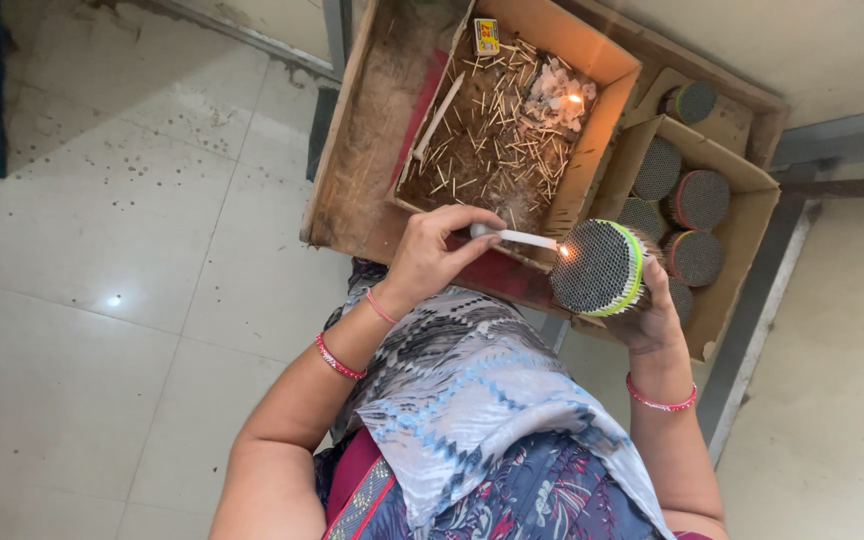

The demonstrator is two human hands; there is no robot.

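Note:
My left hand (430, 255) pinches a thin white candle (522, 238) whose lit tip touches the face of a round bundle of matchsticks (597, 268). The bundle is wrapped in a green band, and my right hand (658, 318) grips it from behind and below. Both hands hover over the near edge of a wooden tray (352, 150). In the tray, an open cardboard box (592, 150) holds loose matchsticks (492, 140) and pale wax lumps with a small flame (574, 98).
A second cardboard box (742, 240) at the right holds several more round bundles (697, 198). A small yellow matchbox (486, 36) lies in the far corner of the first box. Tiled floor (102, 250) spreads to the left; metal frame legs stand at the right.

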